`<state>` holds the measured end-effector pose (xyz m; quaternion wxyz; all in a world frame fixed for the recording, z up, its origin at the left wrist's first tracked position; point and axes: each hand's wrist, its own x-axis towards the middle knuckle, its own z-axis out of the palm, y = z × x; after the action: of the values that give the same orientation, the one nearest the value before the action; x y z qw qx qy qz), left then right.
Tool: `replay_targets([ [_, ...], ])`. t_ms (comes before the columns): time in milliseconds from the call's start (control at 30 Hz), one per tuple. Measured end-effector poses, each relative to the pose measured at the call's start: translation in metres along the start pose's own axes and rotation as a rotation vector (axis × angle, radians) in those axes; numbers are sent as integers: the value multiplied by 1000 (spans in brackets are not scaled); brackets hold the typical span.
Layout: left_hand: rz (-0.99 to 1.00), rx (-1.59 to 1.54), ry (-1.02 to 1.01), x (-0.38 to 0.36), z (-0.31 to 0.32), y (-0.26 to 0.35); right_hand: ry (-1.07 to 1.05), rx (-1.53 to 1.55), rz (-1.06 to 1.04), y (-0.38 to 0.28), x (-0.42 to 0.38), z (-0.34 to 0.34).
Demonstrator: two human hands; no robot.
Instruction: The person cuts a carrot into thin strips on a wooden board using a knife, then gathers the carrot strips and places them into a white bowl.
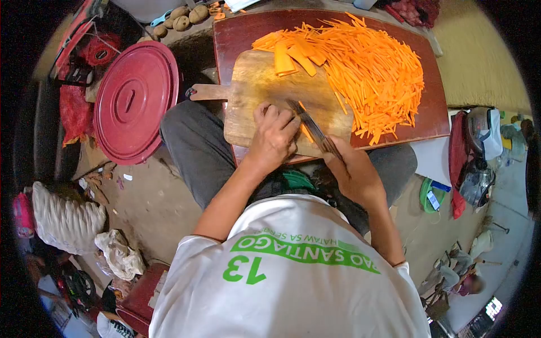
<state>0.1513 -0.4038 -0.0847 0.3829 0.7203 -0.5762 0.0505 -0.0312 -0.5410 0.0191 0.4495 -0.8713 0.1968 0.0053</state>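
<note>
Our R hand [356, 172] grips the knife [311, 127] over the board [248, 73]; our L hand [275, 137] curls its fingers beside the blade, can't tell if grasping. From board centre: cut carrots [377, 73] heaped approx. 2 o'clock; green container [424, 197] w/ white item, 4; sack [66, 219], contents hidden, 8; pink lid [136, 102], 9.

A dark red counter [431, 115] is carrying a wooden cutting board [253, 73], which is lying flat toward the left, its handle sticking out past the counter's left edge. A broad heap of orange carrot strips [377, 73] is covering much of the right part, partly spilling onto the board, while bare red surface is showing along the far and right edges
</note>
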Motion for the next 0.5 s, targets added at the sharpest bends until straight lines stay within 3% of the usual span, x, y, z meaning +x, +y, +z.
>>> replay_targets([
  [267, -23, 16, -4, -1, 2, 0, 51, -152, -68, 4, 41, 19],
  [367, -15, 32, -12, -1, 0, 0, 56, 49, -55, -1, 39, 13],
  [467, -9, 49, -14, 1, -3, 1, -47, 86, 144, -17, 12, -1],
  [500, -16, 52, -16, 0, -3, 1, -9, 69, 122, -16, 0, 0],
])
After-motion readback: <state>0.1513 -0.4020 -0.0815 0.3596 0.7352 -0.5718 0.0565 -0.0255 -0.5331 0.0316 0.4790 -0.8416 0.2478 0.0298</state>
